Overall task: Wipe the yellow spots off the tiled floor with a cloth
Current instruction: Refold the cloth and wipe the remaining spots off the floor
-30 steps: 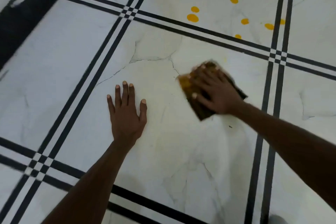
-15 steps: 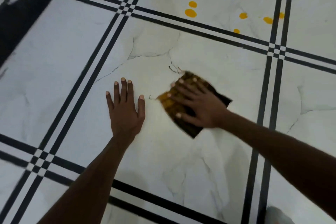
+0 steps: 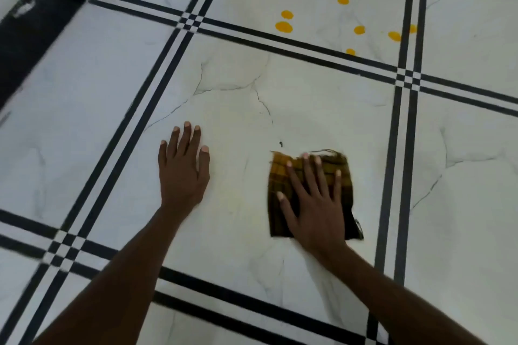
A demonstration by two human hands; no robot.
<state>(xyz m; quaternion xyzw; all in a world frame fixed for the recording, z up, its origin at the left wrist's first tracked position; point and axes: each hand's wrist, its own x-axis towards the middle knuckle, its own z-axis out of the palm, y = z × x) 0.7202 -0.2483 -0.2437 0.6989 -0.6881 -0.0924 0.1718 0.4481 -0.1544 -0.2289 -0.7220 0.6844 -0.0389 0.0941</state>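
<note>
Now drawn back nearer the person than a second ago, the right hand (image 3: pixel 315 204) presses the cloth (image 3: pixel 309 193) flat with fingers spread, beside the splayed left hand (image 3: pixel 183 169), well short of the unwiped yellow spots (image 3: pixel 284 27).

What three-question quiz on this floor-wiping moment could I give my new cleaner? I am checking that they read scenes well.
1. True or false: the left hand holds the cloth.
2. Which hand presses the cloth flat?
3. The yellow spots lie: A) under the cloth, B) on the tile beyond the black stripes, C) beside the left hand.

Key: 1 false; it rests bare on the floor. 2 the right hand. 3 B.
</note>
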